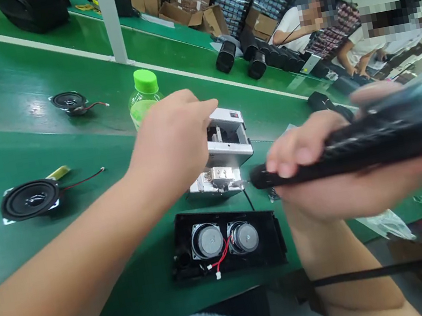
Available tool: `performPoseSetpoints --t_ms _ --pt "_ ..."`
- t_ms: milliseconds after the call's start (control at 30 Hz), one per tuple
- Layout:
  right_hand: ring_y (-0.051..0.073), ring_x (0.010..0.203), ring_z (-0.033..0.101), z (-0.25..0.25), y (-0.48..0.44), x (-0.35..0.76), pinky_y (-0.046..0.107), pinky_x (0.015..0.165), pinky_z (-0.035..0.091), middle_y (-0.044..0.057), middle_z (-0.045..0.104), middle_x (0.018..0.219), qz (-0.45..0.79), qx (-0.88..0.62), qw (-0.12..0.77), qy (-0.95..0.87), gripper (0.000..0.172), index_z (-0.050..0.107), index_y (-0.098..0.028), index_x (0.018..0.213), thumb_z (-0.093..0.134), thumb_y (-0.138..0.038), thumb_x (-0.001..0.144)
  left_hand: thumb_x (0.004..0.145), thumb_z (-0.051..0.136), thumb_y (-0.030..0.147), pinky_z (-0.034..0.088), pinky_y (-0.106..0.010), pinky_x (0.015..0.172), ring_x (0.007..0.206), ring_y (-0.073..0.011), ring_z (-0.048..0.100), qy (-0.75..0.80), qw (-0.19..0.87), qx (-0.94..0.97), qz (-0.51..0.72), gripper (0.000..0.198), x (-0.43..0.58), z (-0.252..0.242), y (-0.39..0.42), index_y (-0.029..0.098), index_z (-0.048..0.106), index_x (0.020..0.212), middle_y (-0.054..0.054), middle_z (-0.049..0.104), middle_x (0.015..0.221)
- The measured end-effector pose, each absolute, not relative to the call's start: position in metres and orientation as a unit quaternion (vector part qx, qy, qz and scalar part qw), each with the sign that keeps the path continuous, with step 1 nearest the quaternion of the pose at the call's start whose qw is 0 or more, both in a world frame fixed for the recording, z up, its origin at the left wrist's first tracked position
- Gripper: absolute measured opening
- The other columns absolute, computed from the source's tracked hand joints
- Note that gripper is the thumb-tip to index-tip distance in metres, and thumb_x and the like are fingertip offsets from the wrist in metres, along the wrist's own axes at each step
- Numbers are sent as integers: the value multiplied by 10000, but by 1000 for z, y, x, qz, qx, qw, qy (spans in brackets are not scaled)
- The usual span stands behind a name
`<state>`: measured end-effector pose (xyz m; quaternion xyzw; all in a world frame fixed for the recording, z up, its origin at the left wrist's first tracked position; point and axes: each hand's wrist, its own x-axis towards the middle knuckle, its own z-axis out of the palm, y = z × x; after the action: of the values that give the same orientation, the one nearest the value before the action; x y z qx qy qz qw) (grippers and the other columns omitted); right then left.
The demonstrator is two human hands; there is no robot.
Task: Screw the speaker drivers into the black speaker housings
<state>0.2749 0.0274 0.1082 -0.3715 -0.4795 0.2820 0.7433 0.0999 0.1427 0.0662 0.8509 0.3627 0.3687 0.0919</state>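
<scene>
My right hand (313, 161) is wrapped round a black electric screwdriver (393, 126), blurred by motion. Its bit points left, at the front of a light-grey screw feeder (229, 149). My left hand (174, 137) hovers over or rests on the feeder's left side, back towards me. One finger points right while the others curl out of sight; whatever they may hold is hidden. Below lies a black speaker panel (265, 235) with two speaker drivers (210, 241) in it, their magnets facing up. Red wires (223, 254) with white plugs lie across the panel.
Two loose speakers, one nearer (30, 199) and one farther (69, 102), lie on the green bench at left. A green-capped bottle (145, 96) stands behind my left hand. A plastic bag (388, 224) lies at right. Beyond are black speaker housings (226, 56) and people at work.
</scene>
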Motion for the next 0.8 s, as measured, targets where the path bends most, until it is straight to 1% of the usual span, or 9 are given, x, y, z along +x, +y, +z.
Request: performPoseSetpoints --t_ms 67,133,167,233,300,367,533,667,800 --pt "170 397 556 98 46 257 340 398 460 -64 642 560 262 -358 742 -502 605 723 -314 931 652 -910 850 938 519 51 589 -621 1092 1332 -419 706 373 34 867 329 556 115 65 154 75 684 1469 -200 703 1428" --pt "179 375 546 90 59 246 338 363 406 -61 644 534 293 -362 722 -512 668 734 -319 902 630 -971 802 937 528 29 546 -638 1134 1434 -434 630 379 18 861 339 660 114 60 151 104 561 1592 -239 579 1609" --pt "183 371 540 87 62 243 340 353 387 -63 648 529 313 -366 711 -512 683 738 -326 906 631 -989 778 975 533 61 541 -605 1136 1429 -407 632 378 19 854 356 621 108 58 144 147 561 1589 -212 591 1608" --pt "191 371 538 84 65 241 346 350 368 -62 654 527 340 -374 695 -511 710 745 -329 945 632 -1003 756 1060 540 166 558 -497 1043 1274 -325 706 359 29 848 389 405 87 52 121 216 665 1442 -130 731 1406" --pt "185 367 533 84 64 241 347 354 368 -60 649 527 336 -379 700 -504 729 748 -312 997 623 -995 774 1089 576 227 524 -424 891 1042 -262 730 311 46 865 391 227 62 45 90 218 732 1254 -77 799 1153" --pt "177 363 527 83 63 243 342 357 372 -58 634 524 323 -389 710 -490 748 745 -290 1042 606 -984 799 1090 625 236 473 -405 852 960 -228 711 257 90 890 366 163 43 32 54 197 739 1199 -48 815 1083" --pt "174 397 547 80 52 245 313 385 413 -62 626 554 361 -400 708 -456 719 745 -295 1157 695 -919 804 1133 606 378 429 -427 997 1104 -220 731 249 91 914 308 264 29 -17 -19 193 773 1222 -44 842 1262" --pt "168 419 556 90 31 242 324 421 495 -55 650 577 358 -397 711 -457 573 780 -316 1104 758 -822 837 1132 537 235 379 -481 1165 1281 -269 707 261 42 924 275 308 30 -42 -37 134 756 1322 -116 788 1434" --pt "181 434 565 95 10 231 364 467 542 -25 676 599 348 -381 704 -488 454 800 -319 1087 667 -735 965 1115 475 150 348 -525 1232 1219 -280 742 260 13 922 288 316 32 -46 -37 107 753 1259 -152 801 1395"
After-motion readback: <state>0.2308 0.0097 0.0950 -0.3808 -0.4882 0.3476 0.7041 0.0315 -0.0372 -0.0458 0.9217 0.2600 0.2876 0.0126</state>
